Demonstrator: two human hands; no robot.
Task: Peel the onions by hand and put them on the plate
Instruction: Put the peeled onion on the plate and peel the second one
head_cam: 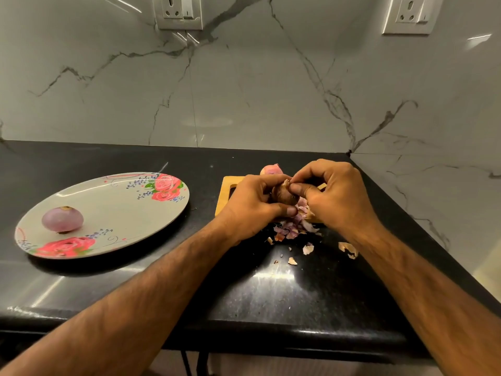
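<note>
Onion (283,197) gripped in my left hand (252,204) may slip if my right hand (332,198), pinching its skin (286,183), tugs hard.

Both bare forearms (162,280) reach forward from the lower corners and converge, so the left grip (254,204) and right grip (333,194) meet fingertip to fingertip. The left grip curls round an onion (282,198), thumb tucked beneath. The right grip's thumb and forefinger pinch at its top, the other fingers bent.
</note>
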